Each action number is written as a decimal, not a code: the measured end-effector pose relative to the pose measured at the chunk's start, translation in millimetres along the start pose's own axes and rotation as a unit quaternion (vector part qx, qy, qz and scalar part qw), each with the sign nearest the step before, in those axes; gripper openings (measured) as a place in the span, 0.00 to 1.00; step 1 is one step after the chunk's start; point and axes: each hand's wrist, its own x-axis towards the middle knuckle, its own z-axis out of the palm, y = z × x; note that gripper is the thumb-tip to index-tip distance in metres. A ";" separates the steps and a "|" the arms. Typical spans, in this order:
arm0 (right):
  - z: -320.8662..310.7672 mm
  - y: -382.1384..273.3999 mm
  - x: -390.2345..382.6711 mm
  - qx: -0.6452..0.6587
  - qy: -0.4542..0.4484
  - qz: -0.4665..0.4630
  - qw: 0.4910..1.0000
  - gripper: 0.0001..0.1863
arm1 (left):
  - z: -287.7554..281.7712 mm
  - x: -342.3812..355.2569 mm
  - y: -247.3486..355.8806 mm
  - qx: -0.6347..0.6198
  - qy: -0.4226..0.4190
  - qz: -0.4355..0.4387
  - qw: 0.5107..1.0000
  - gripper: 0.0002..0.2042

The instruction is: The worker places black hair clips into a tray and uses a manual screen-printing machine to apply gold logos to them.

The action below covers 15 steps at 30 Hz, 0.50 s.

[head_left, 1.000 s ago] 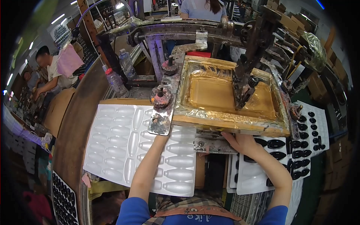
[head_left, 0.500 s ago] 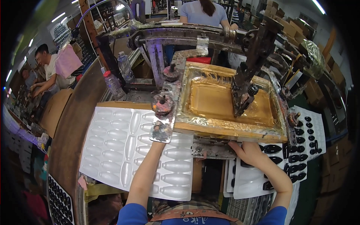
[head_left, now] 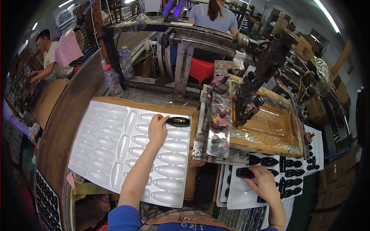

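Note:
My left hand [head_left: 157, 130] pinches the narrow end of a glossy black bottle-shaped piece [head_left: 179, 122] with gold print. The piece lies at the top right cavity of a white moulded tray [head_left: 115, 144]. On the right, my right hand [head_left: 265, 184] has its thumb and fingers around another black bottle-shaped piece [head_left: 244, 173]. That one is in a second white tray [head_left: 241, 202], among several like pieces. Between the hands stands a screen-printing frame [head_left: 266, 148] of wood with a golden mesh, raised on a paint-stained metal press [head_left: 219, 127].
Two plastic bottles, one red-capped [head_left: 113, 82] and one clear [head_left: 126, 63], stand behind the left tray. A curved brown bench [head_left: 61, 142] runs along the left. Two people [head_left: 214, 17] work beyond. Cardboard boxes [head_left: 337, 175] are stacked at the right.
My left hand has come out from under the frame to the left tray with a printed black piece. My right hand has moved from the press to a black piece in the right tray.

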 end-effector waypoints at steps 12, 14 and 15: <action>-5.9 13.8 -9.5 0.041 0.080 0.012 0.996 0.24 | 11.5 -17.1 -28.2 0.049 0.054 0.108 0.991 0.12; -7.3 23.3 -14.2 0.099 0.121 0.084 0.984 0.25 | 4.8 -16.1 -23.4 0.028 0.044 0.101 0.993 0.11; -14.6 21.9 -14.6 0.148 0.117 0.149 0.971 0.25 | 2.5 -14.7 -17.4 0.003 0.033 0.093 0.995 0.11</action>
